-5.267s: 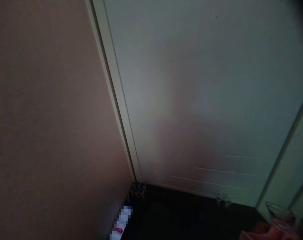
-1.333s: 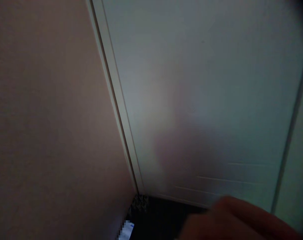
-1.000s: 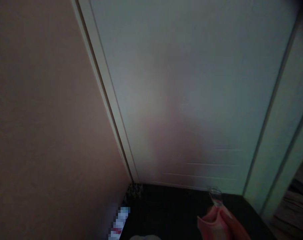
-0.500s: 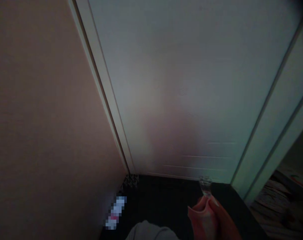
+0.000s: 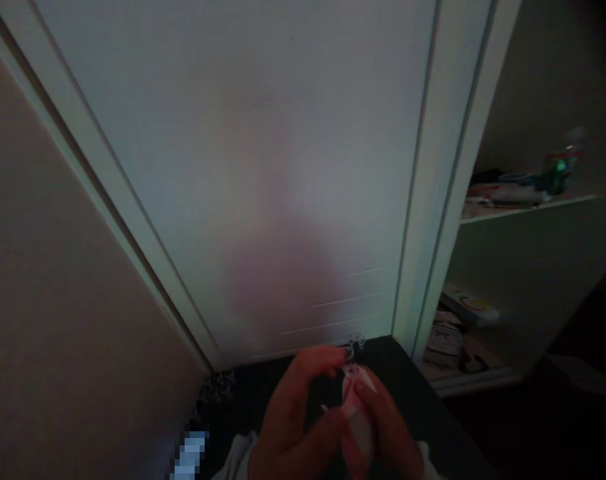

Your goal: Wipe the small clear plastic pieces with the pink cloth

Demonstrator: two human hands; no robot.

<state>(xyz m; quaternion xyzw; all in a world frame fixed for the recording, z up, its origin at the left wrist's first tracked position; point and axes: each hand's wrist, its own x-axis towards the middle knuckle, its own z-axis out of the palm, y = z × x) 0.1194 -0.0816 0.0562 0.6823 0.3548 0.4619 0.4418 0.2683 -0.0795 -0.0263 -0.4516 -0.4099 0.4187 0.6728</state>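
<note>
While it sits between both hands [image 5: 297,419] [image 5: 391,427], the cloth [image 5: 360,427] looks pinkish-white.

Kinda tight on the left, the brown wall [image 5: 83,300] blocks that side and the white panel [image 5: 263,200] closes off the back. Front right of the dark worktop [image 5: 433,427] looks open tho.

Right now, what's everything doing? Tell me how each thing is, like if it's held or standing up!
Left hand: curved open, thumb at the pink thing
Right hand: closed around the pink thing
Pink thing: held up
Green bottle: looks upright, blurry
Upper shelf: has things on it
White panel: upright, shiny enough for a dim reflection
Pixelated thing: too blurred to tell
</note>
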